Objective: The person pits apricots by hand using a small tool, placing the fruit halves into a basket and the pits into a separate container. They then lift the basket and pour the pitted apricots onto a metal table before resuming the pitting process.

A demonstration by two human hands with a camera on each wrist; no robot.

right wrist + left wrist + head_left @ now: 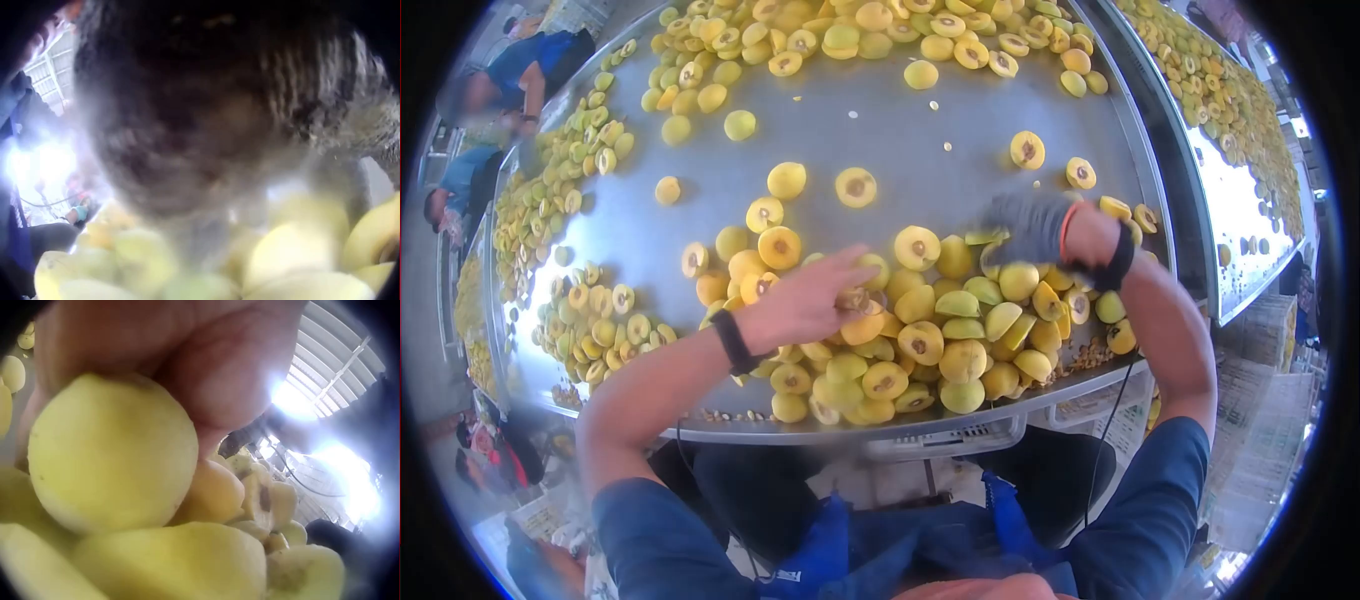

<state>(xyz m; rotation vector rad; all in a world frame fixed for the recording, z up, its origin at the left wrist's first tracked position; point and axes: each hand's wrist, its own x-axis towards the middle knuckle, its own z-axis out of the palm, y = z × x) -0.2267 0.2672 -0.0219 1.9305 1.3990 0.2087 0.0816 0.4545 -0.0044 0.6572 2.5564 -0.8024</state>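
My bare left hand (825,290) is low over the heap of yellow and green fruit halves (920,342). In the left wrist view, a round yellow fruit (112,453) lies against the palm side of the hand (175,356), with fingers partly hidden behind it. My right hand (1030,230), in a grey glove, is at the heap's upper right edge, near a green piece (985,237). The glove (200,119) is blurred in the right wrist view, its fingers bent down above pale yellow halves (290,250); whether it holds one cannot be told.
The metal table (850,115) has a raised front rim (850,434). More fruit is piled at its far side (840,35) and left side (550,200). Small pits (1095,352) lie along the front. Another fruit-covered table (1230,190) stands right; white crates (960,440) sit below.
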